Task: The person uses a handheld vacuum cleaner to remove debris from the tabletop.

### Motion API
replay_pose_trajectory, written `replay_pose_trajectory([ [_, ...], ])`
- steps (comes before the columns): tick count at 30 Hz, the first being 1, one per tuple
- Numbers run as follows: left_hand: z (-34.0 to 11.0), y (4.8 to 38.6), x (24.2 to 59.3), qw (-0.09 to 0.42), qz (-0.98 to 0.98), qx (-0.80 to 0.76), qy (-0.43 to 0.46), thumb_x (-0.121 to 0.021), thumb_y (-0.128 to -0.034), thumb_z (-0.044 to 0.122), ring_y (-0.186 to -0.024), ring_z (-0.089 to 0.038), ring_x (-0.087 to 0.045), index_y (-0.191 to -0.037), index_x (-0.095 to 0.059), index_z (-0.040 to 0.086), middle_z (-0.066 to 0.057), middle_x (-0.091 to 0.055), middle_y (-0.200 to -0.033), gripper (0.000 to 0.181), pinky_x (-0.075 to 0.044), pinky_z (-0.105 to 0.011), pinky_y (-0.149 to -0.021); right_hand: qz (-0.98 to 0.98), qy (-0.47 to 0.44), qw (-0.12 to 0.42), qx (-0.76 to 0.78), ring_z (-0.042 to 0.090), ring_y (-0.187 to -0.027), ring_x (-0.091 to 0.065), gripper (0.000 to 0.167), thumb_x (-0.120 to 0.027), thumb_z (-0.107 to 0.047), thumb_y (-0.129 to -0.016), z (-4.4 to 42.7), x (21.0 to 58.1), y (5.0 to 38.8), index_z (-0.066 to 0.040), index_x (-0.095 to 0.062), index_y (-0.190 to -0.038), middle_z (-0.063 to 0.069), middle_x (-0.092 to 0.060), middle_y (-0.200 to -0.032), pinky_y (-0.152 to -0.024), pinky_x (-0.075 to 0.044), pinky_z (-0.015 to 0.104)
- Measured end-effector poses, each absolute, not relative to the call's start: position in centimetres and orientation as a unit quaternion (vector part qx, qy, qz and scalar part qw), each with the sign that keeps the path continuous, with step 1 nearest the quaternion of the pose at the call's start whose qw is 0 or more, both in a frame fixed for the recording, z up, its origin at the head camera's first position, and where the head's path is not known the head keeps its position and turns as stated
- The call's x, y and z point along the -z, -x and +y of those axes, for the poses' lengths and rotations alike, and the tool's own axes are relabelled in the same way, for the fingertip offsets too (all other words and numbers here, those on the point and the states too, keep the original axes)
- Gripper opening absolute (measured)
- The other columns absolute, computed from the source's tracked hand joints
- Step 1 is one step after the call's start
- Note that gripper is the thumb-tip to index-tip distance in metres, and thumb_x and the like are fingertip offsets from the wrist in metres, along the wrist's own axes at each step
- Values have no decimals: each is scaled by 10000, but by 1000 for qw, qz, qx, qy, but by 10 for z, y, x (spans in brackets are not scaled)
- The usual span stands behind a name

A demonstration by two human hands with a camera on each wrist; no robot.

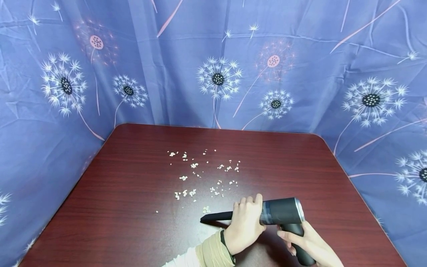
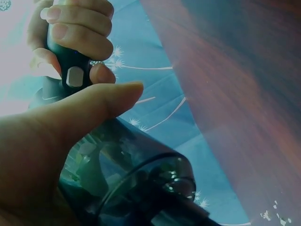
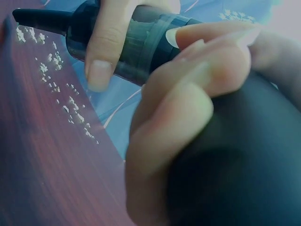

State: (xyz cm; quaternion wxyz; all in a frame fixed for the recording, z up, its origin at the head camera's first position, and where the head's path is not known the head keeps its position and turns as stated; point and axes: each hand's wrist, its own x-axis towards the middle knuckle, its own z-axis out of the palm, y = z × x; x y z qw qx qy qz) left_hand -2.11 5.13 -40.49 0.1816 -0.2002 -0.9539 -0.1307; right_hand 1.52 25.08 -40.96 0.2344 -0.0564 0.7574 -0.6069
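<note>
The black vacuum is held over the near part of the red table. Its handle is gripped by the curled right hand, its front by the left hand. White crumbs are scattered beyond its tip. Blue cloth is hung behind.
</note>
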Motion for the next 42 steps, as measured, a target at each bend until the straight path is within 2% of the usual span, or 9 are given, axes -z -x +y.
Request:
replay_pose_trajectory([
  [9, 52, 25, 409, 178, -949, 148, 213, -906, -510, 400, -651, -116, -540, -921, -514, 158, 38, -603, -729, 617, -318, -236, -545, 771, 33, 229, 593, 76, -577, -554, 263, -558, -140, -956, 249, 408, -16, 48, -489, -1126, -12, -554, -695, -552, -512, 309],
  [26, 55, 29, 412, 180, -946, 156, 219, -905, -508, 403, -656, -108, -537, -923, -525, 171, 48, -596, -723, 610, -321, -229, -550, 774, 31, 216, 594, 70, -577, -550, 175, -554, -133, -958, 251, 409, -18, -43, -518, -1103, -18, -549, -696, -554, -506, 310],
  [34, 55, 29, 412, 186, -946, 152, 219, -905, -507, 405, -658, -107, -534, -921, -525, 171, 50, -592, -721, 609, -321, -227, -560, 778, 28, 213, 591, 72, -569, -548, 222, -557, -135, -956, 251, 410, -18, 2, -492, -1119, -19, -547, -689, -550, -500, 310],
  [42, 56, 33, 412, 157, -944, 177, 228, -916, -529, 368, -691, -110, -531, -954, -529, 164, 38, -609, -759, 609, -348, -231, -588, 776, 33, 206, 595, 64, -569, -546, 137, -550, -132, -959, 250, 410, -18, -59, -540, -1074, -27, -542, -684, -554, -503, 305],
])
